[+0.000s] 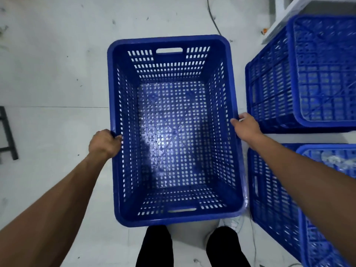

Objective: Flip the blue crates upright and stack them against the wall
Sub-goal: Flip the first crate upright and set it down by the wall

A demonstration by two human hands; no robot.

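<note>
1. The blue crate point(171, 70) sits open side up, dead centre in front of you, long sides to L and R.
2. Your left hand point(105, 143) grips the L long rim approx. midway. Its fingers point(117, 138) curl over the rim edge into the crate, with the knuckles outside.
3. Your right hand point(247, 127) holds the R long rim, a bit further from you than the left. The thumb point(234, 121) lies on top of the rim. The other fingers tuck under the outer lip and are mostly hidden.
4. Can't tell if the crate's base touches the floor point(57, 74). Its near end overlaps your legs point(156, 245).
5. Just beside it on the R, bases up: the far upturned crate point(308, 74) and the near upturned crate point(279, 199), which is partly under your R forearm.
</note>
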